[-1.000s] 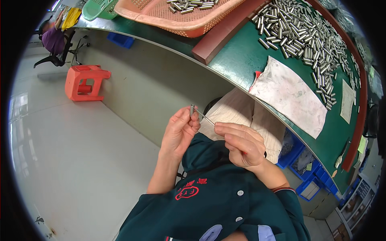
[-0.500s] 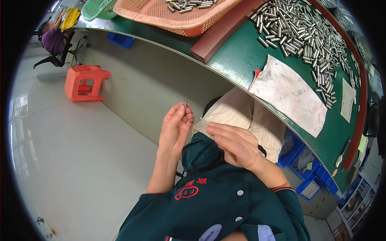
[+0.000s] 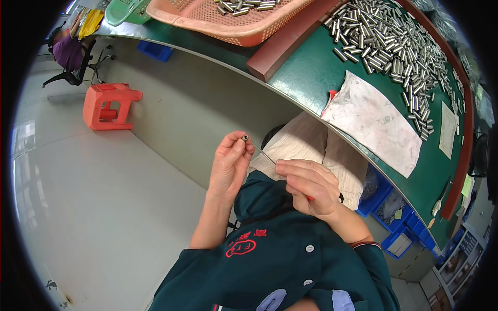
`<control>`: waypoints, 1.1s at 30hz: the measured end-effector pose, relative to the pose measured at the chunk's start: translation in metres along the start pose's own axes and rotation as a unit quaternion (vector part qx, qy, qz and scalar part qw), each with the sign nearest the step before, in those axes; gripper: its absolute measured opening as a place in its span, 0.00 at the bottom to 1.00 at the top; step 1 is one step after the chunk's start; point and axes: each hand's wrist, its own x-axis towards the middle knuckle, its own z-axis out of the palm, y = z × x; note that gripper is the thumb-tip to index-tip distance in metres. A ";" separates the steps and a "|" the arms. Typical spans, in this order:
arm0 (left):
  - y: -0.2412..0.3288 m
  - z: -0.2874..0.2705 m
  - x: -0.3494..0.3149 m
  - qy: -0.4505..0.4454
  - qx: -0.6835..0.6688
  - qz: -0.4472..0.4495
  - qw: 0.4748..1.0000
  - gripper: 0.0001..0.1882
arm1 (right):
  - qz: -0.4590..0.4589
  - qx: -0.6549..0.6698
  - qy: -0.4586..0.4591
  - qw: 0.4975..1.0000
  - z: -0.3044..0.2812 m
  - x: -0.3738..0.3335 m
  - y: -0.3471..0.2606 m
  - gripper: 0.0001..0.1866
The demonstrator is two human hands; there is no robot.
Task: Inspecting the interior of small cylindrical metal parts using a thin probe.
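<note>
Thumb and fingers of my left hand [image 3: 230, 161] pinch a small metal sleeve [image 3: 245, 138], its round end with a dark hole facing up. My right hand [image 3: 313, 187] is closed on a tool with a thin metal shaft [image 3: 263, 154]. A bit of red, perhaps its handle, shows under the right fingers. The shaft slants up and left to the sleeve; whether its tip is inside or only beside it, I cannot tell. Both hands are in front of my lap, below the green table's edge.
The green table [image 3: 303, 78] curves across the top and right, bearing a heap of metal sleeves [image 3: 386, 41], a stained white cloth [image 3: 376, 122] and a reddish bar [image 3: 290, 44]. A pink basket [image 3: 207, 26] holds more sleeves. Blue bins [image 3: 397, 210] sit underneath. A red stool [image 3: 110, 106] stands left.
The sleeve has tipped so its end hole now shows. Both hands have shifted slightly right; the right fingers have curled more, and a red part now shows beneath them.
</note>
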 end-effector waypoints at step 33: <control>-0.003 0.028 -0.010 0.063 0.295 0.242 0.922 0.06 | -0.028 0.056 -0.033 0.997 -0.008 0.003 -0.008 0.15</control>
